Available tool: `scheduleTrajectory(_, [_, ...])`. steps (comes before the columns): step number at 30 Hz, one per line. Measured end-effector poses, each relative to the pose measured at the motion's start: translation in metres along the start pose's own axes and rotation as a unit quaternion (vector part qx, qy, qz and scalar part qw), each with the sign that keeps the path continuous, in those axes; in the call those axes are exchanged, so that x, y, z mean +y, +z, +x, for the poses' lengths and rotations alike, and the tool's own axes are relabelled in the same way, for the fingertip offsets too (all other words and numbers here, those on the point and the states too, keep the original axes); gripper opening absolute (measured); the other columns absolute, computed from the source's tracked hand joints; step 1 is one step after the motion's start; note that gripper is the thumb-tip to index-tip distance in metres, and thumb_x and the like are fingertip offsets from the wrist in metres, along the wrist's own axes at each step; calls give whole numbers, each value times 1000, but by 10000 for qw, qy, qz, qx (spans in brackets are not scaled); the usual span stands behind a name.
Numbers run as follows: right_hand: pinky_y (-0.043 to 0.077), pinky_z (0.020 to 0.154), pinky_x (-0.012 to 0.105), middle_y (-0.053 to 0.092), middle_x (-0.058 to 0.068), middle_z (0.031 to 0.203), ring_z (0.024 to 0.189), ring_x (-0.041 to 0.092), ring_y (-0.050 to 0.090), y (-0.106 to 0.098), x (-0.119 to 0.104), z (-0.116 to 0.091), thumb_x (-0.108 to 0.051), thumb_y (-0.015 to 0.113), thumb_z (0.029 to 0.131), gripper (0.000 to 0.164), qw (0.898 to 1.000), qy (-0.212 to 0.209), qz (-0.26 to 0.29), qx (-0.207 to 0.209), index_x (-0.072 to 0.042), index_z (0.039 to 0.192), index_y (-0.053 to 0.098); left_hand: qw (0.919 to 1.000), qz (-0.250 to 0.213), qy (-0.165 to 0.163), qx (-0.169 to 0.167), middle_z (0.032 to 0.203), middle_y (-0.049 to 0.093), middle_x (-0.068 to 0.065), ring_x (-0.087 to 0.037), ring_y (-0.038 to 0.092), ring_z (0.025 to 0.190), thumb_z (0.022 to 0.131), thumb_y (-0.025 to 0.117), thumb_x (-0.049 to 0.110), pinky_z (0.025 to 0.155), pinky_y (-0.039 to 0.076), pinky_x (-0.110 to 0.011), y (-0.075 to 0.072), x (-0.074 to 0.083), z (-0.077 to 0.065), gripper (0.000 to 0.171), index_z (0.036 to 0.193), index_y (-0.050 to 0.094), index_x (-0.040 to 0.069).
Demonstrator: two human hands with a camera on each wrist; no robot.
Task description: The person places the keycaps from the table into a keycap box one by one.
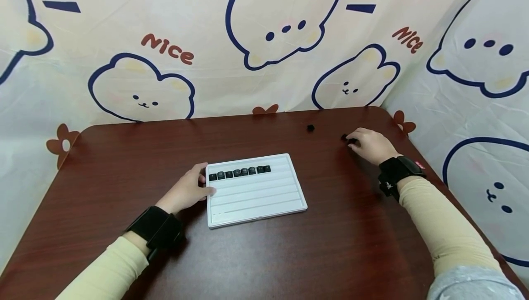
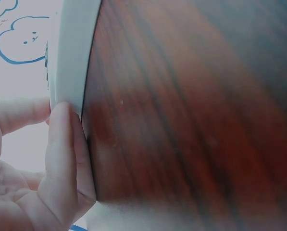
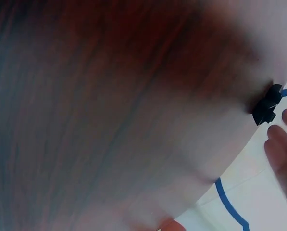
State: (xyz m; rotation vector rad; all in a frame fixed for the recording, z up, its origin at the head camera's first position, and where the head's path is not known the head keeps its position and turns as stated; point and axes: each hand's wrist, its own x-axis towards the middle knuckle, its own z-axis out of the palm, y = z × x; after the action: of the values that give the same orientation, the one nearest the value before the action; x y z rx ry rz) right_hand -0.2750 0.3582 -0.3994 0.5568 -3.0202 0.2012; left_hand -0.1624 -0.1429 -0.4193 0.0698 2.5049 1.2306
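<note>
A white ridged tray (image 1: 256, 199) lies on the table with a row of several black keycaps (image 1: 237, 173) along its far ridge. My left hand (image 1: 187, 189) holds the tray's left edge, thumb on the top face. The left wrist view shows its fingers against the tray's side wall (image 2: 75, 62). Over at the right, my right hand (image 1: 374, 145) is beside a few small black pieces (image 1: 344, 137), which look like keycaps too. In the right wrist view those pieces (image 3: 267, 106) sit close together near the spread fingertips; thumb and fingers are apart.
One more black piece (image 1: 310, 127) lies by itself near the table's far edge. The brown wooden table (image 1: 264, 263) is bordered behind and at the sides by a printed curtain (image 1: 215, 88). A black band (image 1: 398, 173) is on each wrist.
</note>
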Motion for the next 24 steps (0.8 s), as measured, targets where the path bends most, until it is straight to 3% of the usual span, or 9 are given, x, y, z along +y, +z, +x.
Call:
scheduleTrajectory(5, [47, 96, 61, 60, 30, 127, 114, 45, 58, -1, 1, 4, -9, 66, 99, 35, 9974, 615, 321, -205, 8, 128, 64, 10000, 17, -35, 0, 114, 50, -21, -22, 61, 83, 95, 72, 5, 74, 57, -31, 0, -1, 1, 78, 156, 26, -5])
scheduleTrajectory(12, [44, 99, 64, 54, 36, 134, 121, 51, 52, -2, 2, 13, -12, 63, 101, 41, 9906, 1141, 474, -587, 12, 134, 59, 10000, 11, -36, 28, 113, 50, -20, -22, 60, 83, 94, 72, 4, 73, 57, -31, 0, 0, 1, 77, 156, 27, -5])
scheduleTrajectory(24, [42, 101, 65, 56, 35, 132, 122, 52, 52, 4, 4, 19, -5, 62, 99, 34, 9919, 1104, 283, -565, 11, 129, 64, 10000, -14, -28, 0, 114, 49, -21, -22, 60, 83, 95, 72, 4, 74, 57, -32, -1, 2, 0, 77, 156, 26, -6])
